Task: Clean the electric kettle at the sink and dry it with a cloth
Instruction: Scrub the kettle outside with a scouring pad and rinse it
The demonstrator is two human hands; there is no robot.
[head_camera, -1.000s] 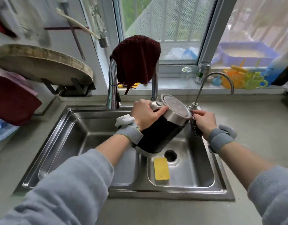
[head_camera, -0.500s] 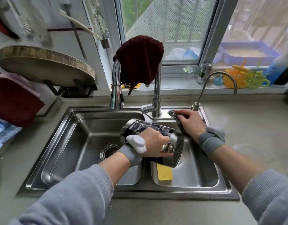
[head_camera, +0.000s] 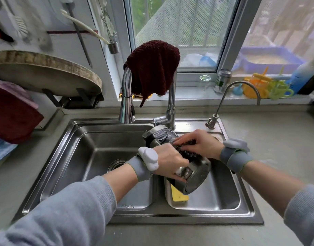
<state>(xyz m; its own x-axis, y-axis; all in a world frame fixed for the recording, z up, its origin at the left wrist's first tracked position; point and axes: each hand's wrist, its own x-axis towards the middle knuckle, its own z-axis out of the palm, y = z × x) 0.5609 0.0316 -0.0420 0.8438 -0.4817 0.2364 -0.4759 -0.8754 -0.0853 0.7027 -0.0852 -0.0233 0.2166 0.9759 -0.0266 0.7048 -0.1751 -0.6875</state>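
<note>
One kettle [head_camera: 197, 173], one scourer [head_camera: 186, 151], one yellow sponge [head_camera: 179, 197] at 6 o'clock under it. Left hand [head_camera: 168, 162] clamped on kettle; right hand [head_camera: 200, 144] closed on scourer, pressed against kettle.

Daylight enters a window [head_camera: 184, 32] above a grey countertop [head_camera: 276, 135]; a round wooden board [head_camera: 46, 71] stands against the white wall [head_camera: 46, 23].

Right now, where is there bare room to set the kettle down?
The left basin shows only its drain. The countertop right of the sink, past the small tap, looks bare. The right basin is crowded: kettle, both hands, yellow sponge. The windowsill holds a can and toys.
</note>
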